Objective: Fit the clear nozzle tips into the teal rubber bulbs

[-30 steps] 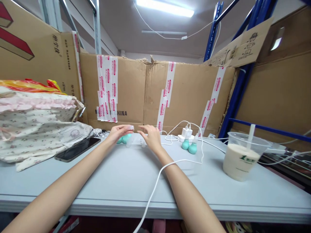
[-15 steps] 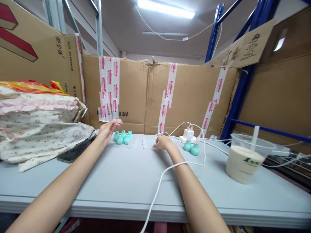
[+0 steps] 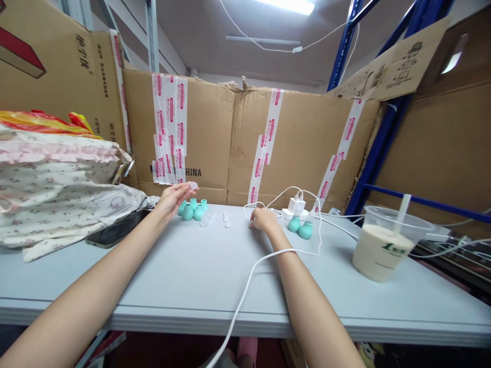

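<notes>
My left hand [image 3: 171,202] is raised at the back left of the table, its fingertips pinching a small translucent plastic cup-like piece [image 3: 194,185]. Just beyond and below it stand several teal rubber bulbs [image 3: 187,211] with open necks. Clear plastic pieces [image 3: 205,220] lie beside them, and a short row of small clear caps [image 3: 227,221] sits further right. My right hand [image 3: 264,220] rests low over the tabletop with curled fingers; what they hold, if anything, is hidden. To its right are two teal bulbs [image 3: 306,230] with clear tops fitted.
A white cable [image 3: 251,278] loops over my right forearm from a charger on a power strip [image 3: 290,214]. At right stands a plastic cup of milky drink [image 3: 379,258] with a straw. A phone [image 3: 117,228] and floral cloth bag [image 3: 57,189] lie left. Cardboard [image 3: 207,128] walls the back.
My left hand has shifted slightly right with the translucent piece. My right hand has moved a little right, away from the row of caps. The camera has tilted slightly down.
</notes>
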Tool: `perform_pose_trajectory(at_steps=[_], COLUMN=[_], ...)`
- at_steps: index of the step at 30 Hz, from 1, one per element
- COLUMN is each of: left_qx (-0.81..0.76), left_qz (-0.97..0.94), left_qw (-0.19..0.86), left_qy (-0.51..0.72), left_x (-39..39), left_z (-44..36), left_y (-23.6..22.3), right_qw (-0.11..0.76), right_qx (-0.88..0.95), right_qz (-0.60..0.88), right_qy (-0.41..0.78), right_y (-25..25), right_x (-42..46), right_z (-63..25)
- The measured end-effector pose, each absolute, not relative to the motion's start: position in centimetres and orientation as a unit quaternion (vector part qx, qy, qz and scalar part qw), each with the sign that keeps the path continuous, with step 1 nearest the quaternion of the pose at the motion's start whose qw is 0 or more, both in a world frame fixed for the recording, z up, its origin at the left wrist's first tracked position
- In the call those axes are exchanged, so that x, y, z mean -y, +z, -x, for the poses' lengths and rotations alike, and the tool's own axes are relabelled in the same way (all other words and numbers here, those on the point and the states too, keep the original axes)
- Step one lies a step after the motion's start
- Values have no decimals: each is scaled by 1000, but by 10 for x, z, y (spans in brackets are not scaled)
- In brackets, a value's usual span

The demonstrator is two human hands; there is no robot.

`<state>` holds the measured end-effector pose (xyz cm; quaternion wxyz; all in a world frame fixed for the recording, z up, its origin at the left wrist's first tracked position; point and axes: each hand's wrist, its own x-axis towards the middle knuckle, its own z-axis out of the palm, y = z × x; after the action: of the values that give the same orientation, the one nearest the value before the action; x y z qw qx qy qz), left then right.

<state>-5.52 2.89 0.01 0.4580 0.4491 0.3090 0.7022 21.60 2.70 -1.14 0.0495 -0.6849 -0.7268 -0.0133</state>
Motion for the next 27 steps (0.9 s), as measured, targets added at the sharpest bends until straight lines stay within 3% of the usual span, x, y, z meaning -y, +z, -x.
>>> perform_pose_trajectory(at_steps=[4, 12, 20, 27], left_qx=[-285, -320, -365, -374], left_qz=[-483, -550, -746, -761], left_qw=[470, 484, 367, 245], left_qy=[682, 601, 418, 470], left_x=[-32, -23, -18, -21], left_z=[50, 32, 27, 26], left_y=[-3, -6, -18, -13], right_qw=[148, 326, 394, 478], right_qx=[734, 752, 763, 749], right_qz=[662, 571, 502, 410], right_qy=[-40, 34, 106, 206], right_y=[-15, -14, -9, -12], right_x=[-26, -18, -11, -18], right_z=[-201, -175, -165, -163])
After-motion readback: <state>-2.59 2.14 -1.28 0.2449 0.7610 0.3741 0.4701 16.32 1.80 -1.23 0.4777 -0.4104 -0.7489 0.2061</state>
